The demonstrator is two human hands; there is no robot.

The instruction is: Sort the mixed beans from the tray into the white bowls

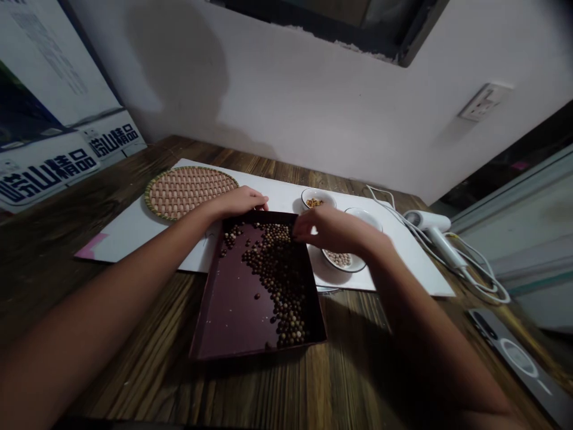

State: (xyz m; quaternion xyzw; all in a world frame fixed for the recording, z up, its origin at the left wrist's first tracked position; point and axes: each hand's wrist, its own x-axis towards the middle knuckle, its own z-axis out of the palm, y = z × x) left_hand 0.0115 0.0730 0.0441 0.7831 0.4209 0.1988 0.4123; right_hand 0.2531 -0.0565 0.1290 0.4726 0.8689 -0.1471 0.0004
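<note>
A shallow dark maroon box (pixel 237 304) stands in front of me, with many small round brown and tan beads or beans (pixel 277 260) gathered mostly along its right side. My left hand (pixel 244 201) is closed at the box's far wall, its fingertips partly hidden behind the rim. At the far right corner, my right hand (pixel 324 228) has its fingers curled over the side wall, the tips pressed together at the rim. Just beyond that hand sit a white bowl with yellow-brown pieces (pixel 314 202), a bowl with pale round pieces (pixel 342 260) and another white bowl (pixel 364 218), partly covered by it.
A round woven tray (pixel 190 190) lies on a white board (pixel 134 230) to the left. On the right are a white hair dryer (pixel 436 230) with its cord and a grey phone-like device (pixel 514 358). Printed cartons (pixel 58 155) stand at the left, against the wall.
</note>
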